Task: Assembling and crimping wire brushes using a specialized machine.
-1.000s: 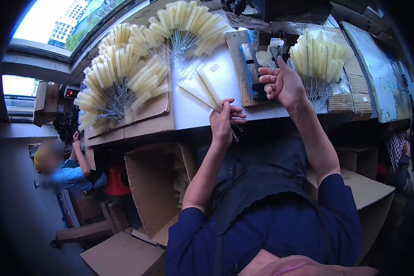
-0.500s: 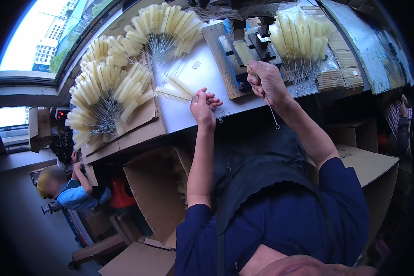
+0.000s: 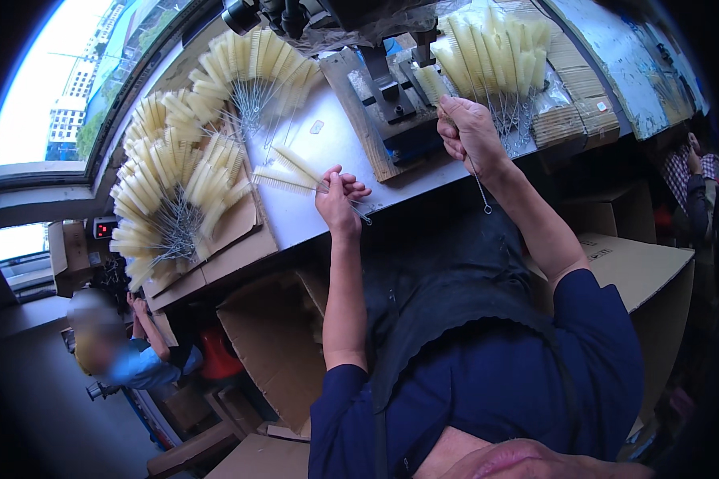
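Right hand (image 3: 469, 132): closed fist-like around one twisted-wire bottle brush (image 3: 430, 83), thumb on top. Bristle head sticks out beyond the fingers, beside the dark metal fixture (image 3: 390, 104); bare stem (image 3: 479, 185) hangs out below the fist and ends in a small round loop. Can't tell whether the head touches the fixture.

Left hand (image 3: 341, 202): fingers half curled, stems of at least two loose brushes (image 3: 298, 166) pinched against the thumb. Heads point left over the white worktop (image 3: 327, 142), loop ends poke out past the fingers.

Handling, my read: very light, nothing fragile. Stem should be stiff but will bend if levered. Bristles look springy, semi-soft, likely to crush or splay if squeezed. Grab the bare wire just below the bristles; the loop end is a decent second hold. Smooth thin wire may roll in the fingers, so pinch firmly. Heads probably snag on each other, so separate by the stems.

Materials: pale yellow, slightly translucent bristles, roughly cylindrical heads, bright wire stems. Left brush pile (image 3: 164, 164) is fanned, stems converging, on brown cardboard sheets (image 3: 240, 246). Right brush pile (image 3: 499, 49) lies with heads away from the person, stems toward them, just beside the fixture. Next to it, a flat cardboard stack (image 3: 558, 124). Fixture sits against a rough, worn wooden block (image 3: 345, 89).
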Available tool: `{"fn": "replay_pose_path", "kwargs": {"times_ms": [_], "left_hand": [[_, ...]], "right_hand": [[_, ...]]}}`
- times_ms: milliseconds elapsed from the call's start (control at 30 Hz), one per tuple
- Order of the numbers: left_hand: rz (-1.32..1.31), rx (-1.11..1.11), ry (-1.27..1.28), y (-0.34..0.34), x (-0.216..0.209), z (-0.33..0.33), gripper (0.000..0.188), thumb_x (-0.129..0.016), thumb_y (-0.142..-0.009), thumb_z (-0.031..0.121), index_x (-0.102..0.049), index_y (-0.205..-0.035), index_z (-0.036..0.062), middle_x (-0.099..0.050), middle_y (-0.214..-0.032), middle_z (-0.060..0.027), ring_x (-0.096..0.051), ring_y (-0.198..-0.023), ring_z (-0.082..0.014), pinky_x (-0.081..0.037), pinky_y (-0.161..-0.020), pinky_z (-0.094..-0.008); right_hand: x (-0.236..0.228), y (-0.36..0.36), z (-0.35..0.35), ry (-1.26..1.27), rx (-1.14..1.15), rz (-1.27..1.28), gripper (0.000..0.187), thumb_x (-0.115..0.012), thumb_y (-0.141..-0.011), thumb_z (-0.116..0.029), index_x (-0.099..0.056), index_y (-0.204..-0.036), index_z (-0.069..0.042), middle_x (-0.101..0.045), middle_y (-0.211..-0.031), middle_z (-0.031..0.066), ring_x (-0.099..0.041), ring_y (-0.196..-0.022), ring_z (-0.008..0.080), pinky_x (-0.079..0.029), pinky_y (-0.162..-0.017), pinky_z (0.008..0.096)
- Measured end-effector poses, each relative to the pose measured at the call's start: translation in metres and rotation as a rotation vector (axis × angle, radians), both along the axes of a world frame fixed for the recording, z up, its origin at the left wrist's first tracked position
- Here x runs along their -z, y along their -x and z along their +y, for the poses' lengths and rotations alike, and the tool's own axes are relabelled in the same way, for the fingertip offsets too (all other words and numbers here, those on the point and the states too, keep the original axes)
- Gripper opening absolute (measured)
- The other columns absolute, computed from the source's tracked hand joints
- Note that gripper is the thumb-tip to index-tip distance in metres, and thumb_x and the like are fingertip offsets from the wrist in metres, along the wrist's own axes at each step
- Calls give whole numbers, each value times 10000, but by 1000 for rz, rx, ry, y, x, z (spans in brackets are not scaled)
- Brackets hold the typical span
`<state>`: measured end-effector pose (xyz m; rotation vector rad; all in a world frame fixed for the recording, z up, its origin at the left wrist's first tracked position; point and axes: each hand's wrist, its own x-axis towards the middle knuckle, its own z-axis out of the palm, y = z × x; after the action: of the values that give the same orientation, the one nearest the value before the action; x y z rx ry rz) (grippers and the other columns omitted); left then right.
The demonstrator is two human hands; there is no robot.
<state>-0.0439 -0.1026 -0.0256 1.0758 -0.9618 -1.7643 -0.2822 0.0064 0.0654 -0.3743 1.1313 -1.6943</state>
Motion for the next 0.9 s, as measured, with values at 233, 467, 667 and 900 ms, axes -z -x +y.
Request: {"fn": "replay_pose_path", "kwargs": {"times_ms": [233,467,667,900], "left_hand": [[-59,-18,3,5,1,1,255,-440,-1056,185,-511,-1190,-20,-598,-821,-88,-597,-623,-159,-568,-536,-292],[-93,-25,37,5,-4,4,301,-462,-1059,231,-502,-1257,8,-600,-819,-64,-468,-509,-62,-367,-407,-197],[-5,-4,-22,0,-11,10,379,-395,-1081,310,-499,-1290,12,-582,-788,-44,-395,-468,-44,-309,-374,-189],[60,59,-20,10,-35,43,412,-360,-1088,338,-546,-1223,-4,-525,-702,-23,-331,-435,-52,-288,-374,-200]], "right_hand": [[-3,14,1,-85,0,125,301,-521,-1032,-290,-508,-788,-114,-453,-609,-52,-350,-397,8,-300,-341,172],[-8,22,1,-64,-55,20,247,-535,-1024,-258,-539,-855,-77,-473,-624,-41,-352,-396,11,-307,-334,173],[-3,51,4,-53,-14,75,272,-553,-1018,-298,-563,-891,-57,-509,-637,-23,-378,-408,9,-311,-340,176],[-2,53,-4,-65,739,1468,311,-625,-979,-259,-623,-1125,15,-672,-833,86,-631,-723,149,-539,-654,274]]}}
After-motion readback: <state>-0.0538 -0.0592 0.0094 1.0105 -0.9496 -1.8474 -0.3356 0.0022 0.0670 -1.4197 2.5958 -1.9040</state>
